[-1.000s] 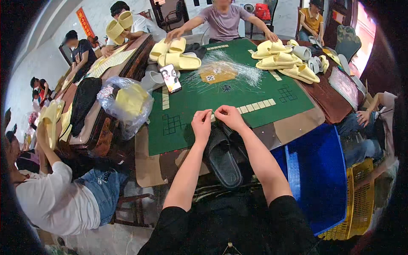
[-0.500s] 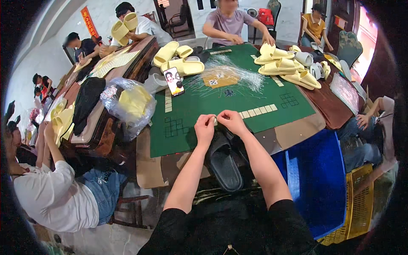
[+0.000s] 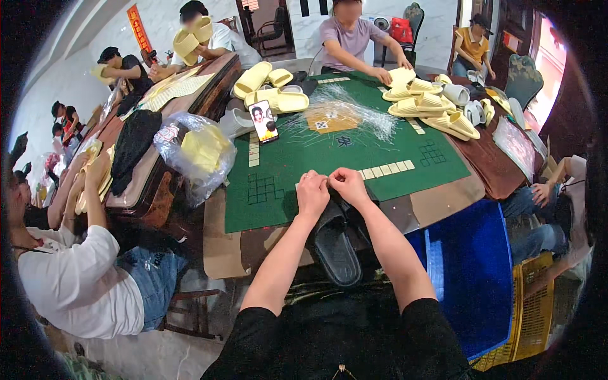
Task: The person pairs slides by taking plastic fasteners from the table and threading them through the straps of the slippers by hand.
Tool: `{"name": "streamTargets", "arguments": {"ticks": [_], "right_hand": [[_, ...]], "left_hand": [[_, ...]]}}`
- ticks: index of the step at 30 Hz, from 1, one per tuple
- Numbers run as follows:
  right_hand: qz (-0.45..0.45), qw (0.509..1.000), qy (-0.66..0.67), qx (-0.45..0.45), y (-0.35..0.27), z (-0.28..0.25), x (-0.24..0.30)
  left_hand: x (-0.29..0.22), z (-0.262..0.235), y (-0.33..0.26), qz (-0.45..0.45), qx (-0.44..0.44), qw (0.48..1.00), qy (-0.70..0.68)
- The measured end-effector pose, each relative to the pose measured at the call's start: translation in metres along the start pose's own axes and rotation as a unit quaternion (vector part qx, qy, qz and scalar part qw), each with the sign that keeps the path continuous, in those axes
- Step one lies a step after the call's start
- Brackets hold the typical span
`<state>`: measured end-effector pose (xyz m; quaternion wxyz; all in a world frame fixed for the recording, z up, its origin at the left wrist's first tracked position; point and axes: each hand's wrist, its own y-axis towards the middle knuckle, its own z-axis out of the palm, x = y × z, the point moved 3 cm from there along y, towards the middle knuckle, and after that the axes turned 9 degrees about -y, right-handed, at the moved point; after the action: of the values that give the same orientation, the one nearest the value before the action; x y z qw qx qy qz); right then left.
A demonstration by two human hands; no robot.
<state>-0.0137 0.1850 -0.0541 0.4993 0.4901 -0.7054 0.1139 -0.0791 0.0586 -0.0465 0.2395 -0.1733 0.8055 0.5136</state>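
Left hand (image 3: 312, 193) and right hand (image 3: 347, 185) pinch together at the top end of the black slippers (image 3: 334, 244), at the green table's (image 3: 392, 149) near edge. Advice: keep pair aligned below the pinch; whatever sits between the fingertips is hidden.

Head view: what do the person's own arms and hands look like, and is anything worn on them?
Both forearms are bare up from the lower edge. The left hand and right hand wear no gloves; no rings, watch or bracelet show. Short black sleeves cover the upper arms, part of a black top.
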Motion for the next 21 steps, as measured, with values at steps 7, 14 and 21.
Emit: {"name": "streamTargets", "arguments": {"ticks": [7,14,21], "right_hand": [[-0.008,1.000,-0.008,-0.025,0.000,-0.002,0.001],[-0.003,1.000,-0.012,-0.012,-0.003,-0.002,0.006],[0.005,1.000,-0.013,-0.005,0.000,-0.002,-0.011]], "left_hand": [[0.001,0.000,-0.003,-0.040,-0.026,0.999,-0.022],[0.010,-0.004,-0.008,-0.080,-0.061,0.994,-0.050],[0.002,0.004,-0.003,0.021,-0.016,0.999,-0.022]]}}
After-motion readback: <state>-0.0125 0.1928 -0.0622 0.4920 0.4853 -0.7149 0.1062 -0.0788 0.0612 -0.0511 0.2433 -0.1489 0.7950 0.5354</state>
